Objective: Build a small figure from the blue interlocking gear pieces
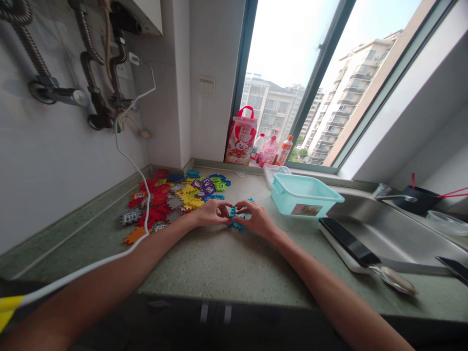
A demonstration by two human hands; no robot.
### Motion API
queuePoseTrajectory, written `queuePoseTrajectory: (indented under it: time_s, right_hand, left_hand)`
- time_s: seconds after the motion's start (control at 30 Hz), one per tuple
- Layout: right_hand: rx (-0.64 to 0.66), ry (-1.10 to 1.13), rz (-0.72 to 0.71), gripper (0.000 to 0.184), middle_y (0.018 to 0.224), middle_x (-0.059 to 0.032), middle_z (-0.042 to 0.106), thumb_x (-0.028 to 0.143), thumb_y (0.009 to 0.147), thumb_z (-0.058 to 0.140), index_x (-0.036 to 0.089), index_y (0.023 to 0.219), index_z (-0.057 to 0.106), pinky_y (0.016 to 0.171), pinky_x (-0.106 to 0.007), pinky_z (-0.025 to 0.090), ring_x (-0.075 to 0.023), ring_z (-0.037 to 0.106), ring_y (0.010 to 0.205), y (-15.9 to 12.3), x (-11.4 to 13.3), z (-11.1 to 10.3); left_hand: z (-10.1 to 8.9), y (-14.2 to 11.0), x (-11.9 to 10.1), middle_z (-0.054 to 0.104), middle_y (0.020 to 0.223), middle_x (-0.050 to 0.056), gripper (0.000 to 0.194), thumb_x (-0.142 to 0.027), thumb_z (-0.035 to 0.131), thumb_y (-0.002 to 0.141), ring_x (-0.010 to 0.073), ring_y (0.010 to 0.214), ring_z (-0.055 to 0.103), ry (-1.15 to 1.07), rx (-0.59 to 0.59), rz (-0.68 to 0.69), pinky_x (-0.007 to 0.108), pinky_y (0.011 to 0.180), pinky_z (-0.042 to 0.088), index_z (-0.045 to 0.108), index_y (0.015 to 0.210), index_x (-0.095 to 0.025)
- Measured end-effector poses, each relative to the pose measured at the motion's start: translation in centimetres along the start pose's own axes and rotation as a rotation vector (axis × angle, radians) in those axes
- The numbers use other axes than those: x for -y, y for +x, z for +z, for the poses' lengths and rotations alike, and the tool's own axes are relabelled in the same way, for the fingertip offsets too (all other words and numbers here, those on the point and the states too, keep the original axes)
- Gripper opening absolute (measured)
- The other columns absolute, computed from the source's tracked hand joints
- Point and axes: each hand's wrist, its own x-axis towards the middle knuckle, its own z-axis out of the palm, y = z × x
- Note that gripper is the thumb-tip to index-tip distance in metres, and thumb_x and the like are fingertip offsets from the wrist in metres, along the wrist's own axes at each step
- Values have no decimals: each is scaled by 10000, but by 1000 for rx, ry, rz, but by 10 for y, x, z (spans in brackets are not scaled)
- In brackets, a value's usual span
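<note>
My left hand (214, 213) and my right hand (255, 217) meet over the middle of the counter, fingertips pinched on blue interlocking toy pieces (233, 213). One piece stands upright between the fingers. Another blue piece (238, 225) lies low beneath them, and a bit of blue shows behind my right hand. Whether these pieces are joined cannot be made out. Left of my hands spreads a pile of toothed plastic pieces, with red pieces (155, 197), yellow pieces (190, 197), purple pieces (205, 186) and an orange piece (134, 236) among them.
A mint plastic bin (307, 187) stands right of my hands, a clear lid (272, 173) behind it. Farther right are a cleaver (351, 241) on a white board and a steel sink (402, 234). A white cable (144, 185) crosses my left forearm. Bottles (268, 151) line the windowsill.
</note>
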Motion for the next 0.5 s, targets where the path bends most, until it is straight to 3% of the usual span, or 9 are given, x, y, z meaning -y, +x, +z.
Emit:
queuePoseTrajectory:
  time_s: [0.13, 0.27, 0.4, 0.5]
  right_hand:
    - [-13, -74, -51, 319, 1034, -30, 777, 379, 868, 811, 268, 1138, 683, 873, -359, 572, -213, 770, 918, 0, -5, -2]
    - [-98, -181, -134, 219, 960, -40, 787, 437, 970, 702, 256, 1094, 707, 909, -390, 530, -211, 747, 860, 2, -9, -12]
    - [-168, -280, -172, 256, 913, -50, 788, 443, 1044, 582, 234, 1004, 723, 847, -354, 486, -193, 728, 804, 5, -13, -25]
    - [-201, -345, -202, 263, 913, -50, 790, 427, 1057, 563, 229, 1004, 727, 825, -331, 454, -186, 724, 810, 7, -17, -32]
  left_hand:
    - [-8, -2, -7, 806, 888, 32, 649, -320, 804, 753, 151, 748, 695, 86, -3, 32, 233, 671, 473, 665, 1368, -168]
    - [-33, -8, -15, 799, 918, 19, 523, -314, 696, 842, 156, 769, 696, 236, -233, 49, 251, 706, 498, 675, 1355, -212]
    - [-79, -3, -8, 794, 906, 32, 380, -368, 631, 890, 182, 769, 710, 418, -501, -89, 284, 765, 536, 744, 1222, -222]
    - [-122, 23, 4, 804, 989, 58, 374, -312, 594, 887, 207, 916, 741, 551, -523, -289, 282, 867, 547, 741, 1215, -208]
